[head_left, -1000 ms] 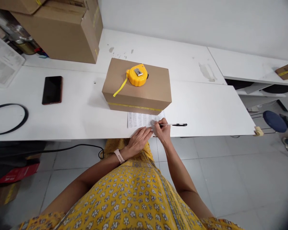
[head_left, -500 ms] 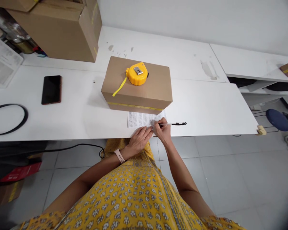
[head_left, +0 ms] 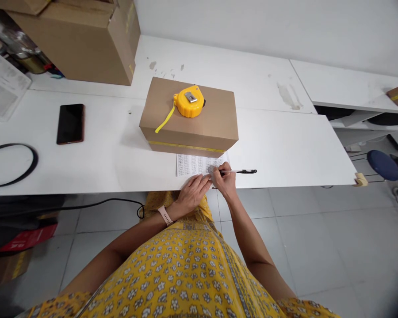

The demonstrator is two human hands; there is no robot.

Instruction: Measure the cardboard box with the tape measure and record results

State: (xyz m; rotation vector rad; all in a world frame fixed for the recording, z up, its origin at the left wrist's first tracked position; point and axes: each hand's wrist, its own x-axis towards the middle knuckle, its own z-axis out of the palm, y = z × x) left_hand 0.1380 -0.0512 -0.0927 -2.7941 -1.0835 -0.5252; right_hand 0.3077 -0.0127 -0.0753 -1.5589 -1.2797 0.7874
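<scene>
Between the fingers of my right hand [head_left: 226,181] is a pen [head_left: 245,171], its black end sticking out to the right. That hand rests on a sheet of paper [head_left: 194,165] covered in rows of small writing. My left hand [head_left: 194,191] lies flat with fingers stretched over the paper's lower edge, close beside the right one. The top of the sheet is hidden under or behind a brown cardboard box [head_left: 215,110]. On the box sits a yellow tape measure [head_left: 189,102] with a yellow strap. The pen's tip is hidden by my fingers.
A dark phone [head_left: 70,123] and a black curved band [head_left: 33,163] lie on the white table [head_left: 285,150] to the left. A large carton [head_left: 86,48] stands at the back left. A blue stool [head_left: 383,165] is on the floor at right, and a black cable [head_left: 109,200] hangs below the table.
My hands, the pen and the box stay almost where they were. At the far right edge, the shoe on the floor has gone from its spot and a dark shape shows there.
</scene>
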